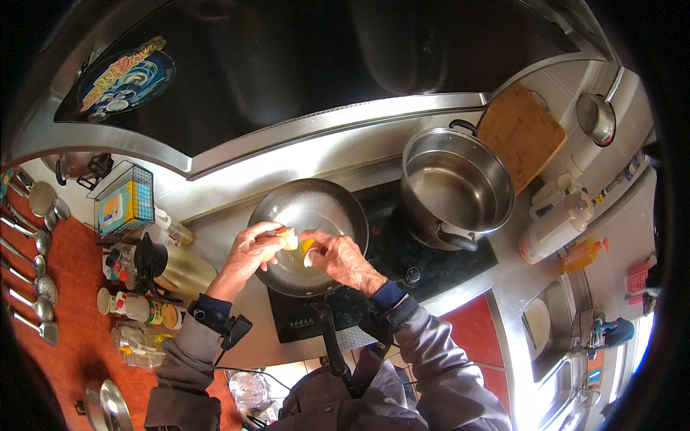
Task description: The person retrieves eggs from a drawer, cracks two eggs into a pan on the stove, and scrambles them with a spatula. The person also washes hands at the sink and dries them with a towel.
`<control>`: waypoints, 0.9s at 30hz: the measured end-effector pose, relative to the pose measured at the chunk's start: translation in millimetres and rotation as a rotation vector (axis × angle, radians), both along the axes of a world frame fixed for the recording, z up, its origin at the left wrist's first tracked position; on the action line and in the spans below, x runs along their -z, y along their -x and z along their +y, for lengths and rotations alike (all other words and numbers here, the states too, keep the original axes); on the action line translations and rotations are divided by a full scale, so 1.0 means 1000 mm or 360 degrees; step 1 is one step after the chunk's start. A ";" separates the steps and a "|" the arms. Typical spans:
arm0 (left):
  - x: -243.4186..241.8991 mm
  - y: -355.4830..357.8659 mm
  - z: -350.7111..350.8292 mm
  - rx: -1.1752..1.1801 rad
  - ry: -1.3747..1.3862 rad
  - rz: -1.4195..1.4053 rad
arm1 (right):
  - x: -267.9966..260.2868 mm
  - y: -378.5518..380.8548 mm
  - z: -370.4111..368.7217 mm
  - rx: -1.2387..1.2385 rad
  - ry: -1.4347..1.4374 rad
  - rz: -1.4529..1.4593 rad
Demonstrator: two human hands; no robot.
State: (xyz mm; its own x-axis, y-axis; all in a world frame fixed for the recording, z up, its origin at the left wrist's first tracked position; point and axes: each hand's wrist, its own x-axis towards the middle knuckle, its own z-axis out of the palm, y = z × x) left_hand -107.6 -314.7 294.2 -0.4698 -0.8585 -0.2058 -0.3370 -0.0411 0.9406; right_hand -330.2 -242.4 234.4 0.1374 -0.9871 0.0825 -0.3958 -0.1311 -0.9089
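Above the dark frying pan (318,207), both of my hands are handling a cracked egg. My left hand (250,250) pinches a piece of eggshell (290,239) between thumb and fingers. My right hand (347,261) is close beside it, with a second piece of white shell (308,261) at its fingertips. A yellow egg yolk (307,246) shows between the two hands; whether it rests in the shell or is falling I cannot tell. Some clear egg white seems to lie in the pan below. The pan's black handle (333,345) points toward my body.
The pan sits on a black glass cooktop (377,269). Right of it stands a large steel pot (458,183), with a wooden cutting board (520,134) behind. A thermos jug (178,266) and several bottles stand left. The range hood (323,54) overhangs the back; a sink (555,323) lies right.
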 end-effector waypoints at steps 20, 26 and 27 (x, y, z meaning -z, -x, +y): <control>-0.014 -0.010 0.013 0.0294 -0.0223 0.0133 | -0.007 0.000 0.003 -0.0918 -0.0529 -0.1064; -0.023 -0.012 0.010 0.0276 -0.0059 -0.0119 | -0.013 0.009 0.002 -0.0730 -0.0256 -0.0707; -0.024 -0.011 0.010 0.0257 -0.0041 -0.0147 | -0.013 0.007 0.002 -0.0678 -0.0163 -0.0663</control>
